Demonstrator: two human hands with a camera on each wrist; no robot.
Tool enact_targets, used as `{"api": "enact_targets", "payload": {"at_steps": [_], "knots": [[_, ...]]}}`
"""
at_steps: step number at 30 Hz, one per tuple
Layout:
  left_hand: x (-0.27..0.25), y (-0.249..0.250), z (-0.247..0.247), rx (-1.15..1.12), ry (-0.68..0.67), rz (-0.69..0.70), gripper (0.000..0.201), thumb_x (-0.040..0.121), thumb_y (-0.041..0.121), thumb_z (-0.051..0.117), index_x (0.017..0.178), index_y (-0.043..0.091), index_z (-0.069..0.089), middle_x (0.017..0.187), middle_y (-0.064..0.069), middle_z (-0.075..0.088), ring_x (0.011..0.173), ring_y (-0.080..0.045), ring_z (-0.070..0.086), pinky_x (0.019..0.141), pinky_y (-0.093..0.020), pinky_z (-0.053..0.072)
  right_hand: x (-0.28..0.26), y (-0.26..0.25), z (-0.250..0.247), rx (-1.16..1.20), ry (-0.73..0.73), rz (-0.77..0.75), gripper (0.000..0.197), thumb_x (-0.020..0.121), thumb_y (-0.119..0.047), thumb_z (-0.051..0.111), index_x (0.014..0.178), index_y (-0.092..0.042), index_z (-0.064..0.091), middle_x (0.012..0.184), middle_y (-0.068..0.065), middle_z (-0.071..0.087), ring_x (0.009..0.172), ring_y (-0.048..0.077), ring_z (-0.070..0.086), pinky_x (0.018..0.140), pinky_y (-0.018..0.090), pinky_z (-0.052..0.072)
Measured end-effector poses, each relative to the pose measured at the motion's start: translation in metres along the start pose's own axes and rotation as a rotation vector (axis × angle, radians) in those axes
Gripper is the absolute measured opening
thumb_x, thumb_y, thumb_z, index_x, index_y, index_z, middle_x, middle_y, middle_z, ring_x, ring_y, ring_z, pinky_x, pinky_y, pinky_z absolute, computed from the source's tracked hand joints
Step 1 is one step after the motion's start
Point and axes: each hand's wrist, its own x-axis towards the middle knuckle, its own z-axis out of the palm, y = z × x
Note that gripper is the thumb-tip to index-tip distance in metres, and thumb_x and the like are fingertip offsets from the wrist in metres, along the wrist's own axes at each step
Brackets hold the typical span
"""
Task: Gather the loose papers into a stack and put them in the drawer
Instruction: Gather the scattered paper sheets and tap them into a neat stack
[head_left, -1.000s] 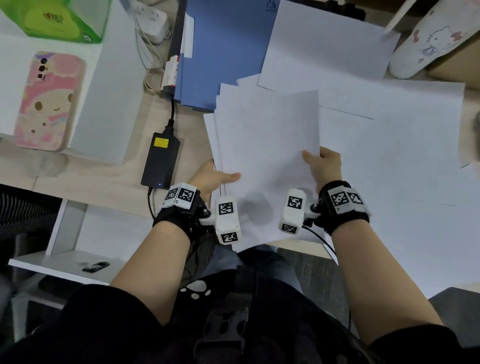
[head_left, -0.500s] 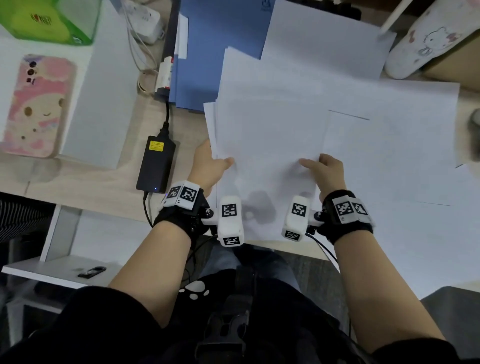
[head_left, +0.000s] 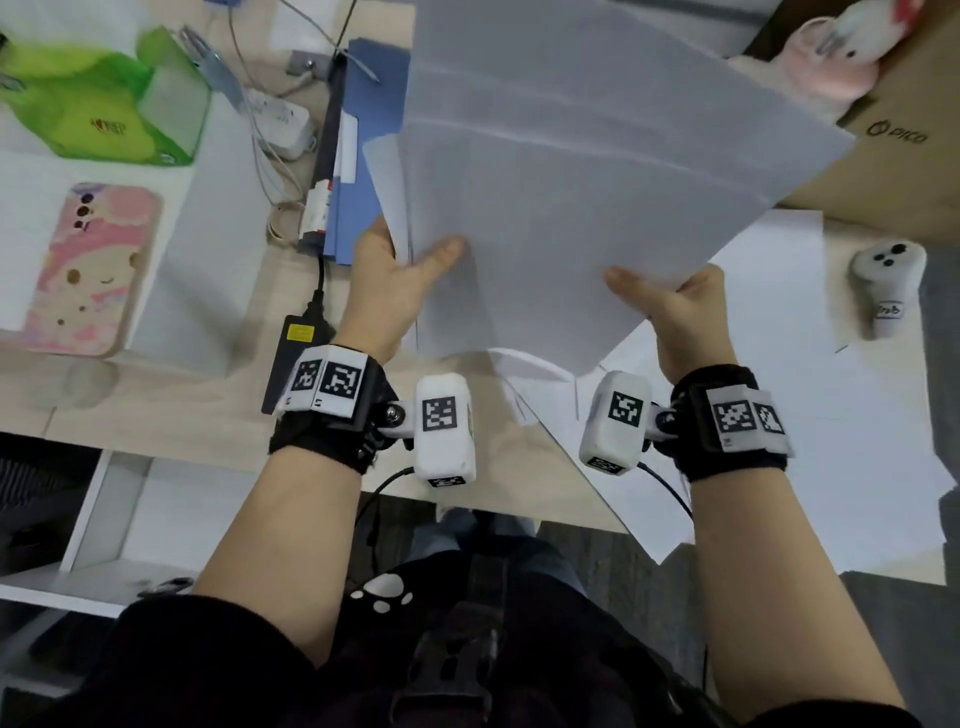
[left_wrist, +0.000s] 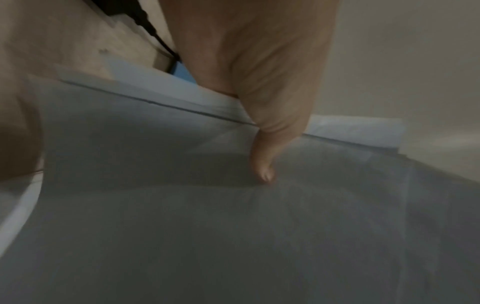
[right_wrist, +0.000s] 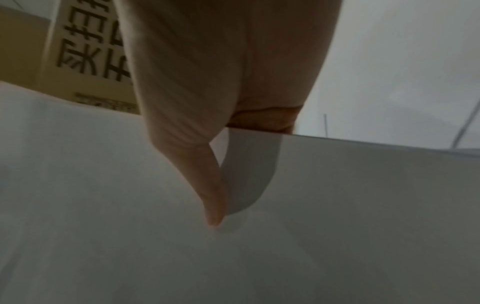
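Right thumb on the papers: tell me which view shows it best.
The right wrist view: the right thumb lies pressed flat on the papers, seen close. The head view shows it small. The left wrist view shows only the left thumb.

The head camera looks steeply down from above the person's lap, taking in both forearms and the pale wooden desk (head_left: 156, 395). Each wrist camera sits very close under its palm, facing along the thumb — all three share the lifted sheaf of white paper sheets (head_left: 571, 182) (left_wrist: 233, 226) (right_wrist: 233, 257).
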Motion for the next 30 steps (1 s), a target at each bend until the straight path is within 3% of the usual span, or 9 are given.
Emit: {"api": "enact_targets", "payload": {"at_steps": [3, 6, 10, 13, 16, 19, 22, 27, 30], "knots": [[0.003, 0.013, 0.002, -0.005, -0.010, 0.051, 0.019, 0.079, 0.013, 0.072, 0.093, 0.024, 0.064, 0.079, 0.017, 0.073, 0.083, -0.005, 0.069, 0.078, -0.025, 0.055, -0.002, -0.014, -0.005, -0.007, -0.014, -0.050, 0.016, 0.072, 0.002, 0.071, 0.082, -0.010, 0.070, 0.073, -0.010, 0.074, 0.075, 0.010, 0.068, 0.073, 0.023, 0.053], [0.000, 0.015, 0.008, 0.001, -0.065, 0.044, 0.021, 0.078, 0.013, 0.072, 0.094, 0.025, 0.063, 0.085, 0.015, 0.072, 0.085, -0.002, 0.068, 0.078, -0.021, 0.053, -0.006, -0.009, -0.008, -0.039, -0.021, -0.015, 0.024, 0.068, 0.002, 0.074, 0.086, -0.014, 0.068, 0.075, -0.012, 0.074, 0.075, 0.007, 0.068, 0.074, 0.022, 0.053], [-0.009, 0.015, 0.013, -0.002, -0.113, 0.021, 0.031, 0.069, 0.012, 0.080, 0.094, 0.022, 0.065, 0.086, 0.013, 0.073, 0.086, -0.004, 0.069, 0.078, -0.020, 0.054, -0.013, -0.004, -0.007, -0.031, -0.016, -0.005, 0.033, 0.065, 0.001, 0.076, 0.093, -0.014, 0.066, 0.088, -0.003, 0.071, 0.082, 0.010, 0.068, 0.078, 0.026, 0.055], [-0.008, 0.026, 0.012, -0.033, -0.062, 0.062, 0.035, 0.063, 0.013, 0.082, 0.094, 0.017, 0.065, 0.087, 0.009, 0.073, 0.086, -0.010, 0.069, 0.075, -0.024, 0.055, -0.012, -0.011, -0.007, -0.020, -0.012, -0.057, 0.029, 0.066, 0.001, 0.075, 0.087, -0.018, 0.067, 0.081, -0.010, 0.073, 0.080, 0.008, 0.068, 0.075, 0.024, 0.054], [-0.008, 0.033, 0.010, -0.038, -0.068, 0.104, 0.034, 0.064, 0.014, 0.082, 0.093, 0.019, 0.065, 0.081, 0.015, 0.074, 0.083, -0.006, 0.069, 0.072, -0.023, 0.055, -0.011, -0.011, -0.010, -0.020, 0.010, -0.075, 0.029, 0.066, 0.002, 0.076, 0.084, -0.020, 0.068, 0.079, -0.011, 0.073, 0.080, 0.011, 0.068, 0.076, 0.027, 0.054], [-0.013, 0.026, 0.008, -0.041, -0.060, 0.090, 0.049, 0.055, 0.039, 0.083, 0.095, 0.020, 0.061, 0.081, 0.018, 0.073, 0.084, -0.004, 0.068, 0.075, -0.023, 0.055, -0.017, -0.003, -0.015, -0.028, 0.010, -0.036, 0.028, 0.064, 0.001, 0.077, 0.080, -0.020, 0.069, 0.079, -0.010, 0.073, 0.080, 0.012, 0.068, 0.075, 0.026, 0.055], [-0.019, 0.017, 0.012, -0.062, -0.063, 0.047, 0.063, 0.050, 0.053, 0.075, 0.098, 0.015, 0.057, 0.079, 0.020, 0.073, 0.083, 0.004, 0.067, 0.072, -0.013, 0.051, -0.020, 0.003, -0.014, -0.045, -0.007, 0.003, 0.030, 0.066, 0.006, 0.076, 0.080, -0.019, 0.068, 0.075, -0.012, 0.073, 0.076, 0.007, 0.068, 0.074, 0.023, 0.054], [-0.020, 0.032, 0.028, -0.087, -0.046, 0.147, 0.094, 0.049, 0.059, 0.075, 0.114, -0.005, 0.052, 0.099, 0.001, 0.067, 0.089, -0.001, 0.067, 0.076, -0.016, 0.052, -0.016, -0.006, -0.009, -0.010, 0.040, -0.043, 0.031, 0.065, 0.005, 0.077, 0.079, -0.021, 0.067, 0.075, -0.013, 0.073, 0.077, 0.008, 0.067, 0.074, 0.024, 0.053], [-0.016, 0.035, 0.028, -0.104, -0.005, 0.157, 0.094, 0.053, 0.061, 0.073, 0.117, -0.002, 0.046, 0.104, -0.004, 0.064, 0.095, -0.009, 0.065, 0.078, -0.018, 0.051, -0.016, -0.011, -0.013, 0.006, 0.039, -0.073, 0.029, 0.068, 0.006, 0.075, 0.075, -0.020, 0.069, 0.072, -0.013, 0.073, 0.074, 0.009, 0.067, 0.073, 0.024, 0.054]]}}
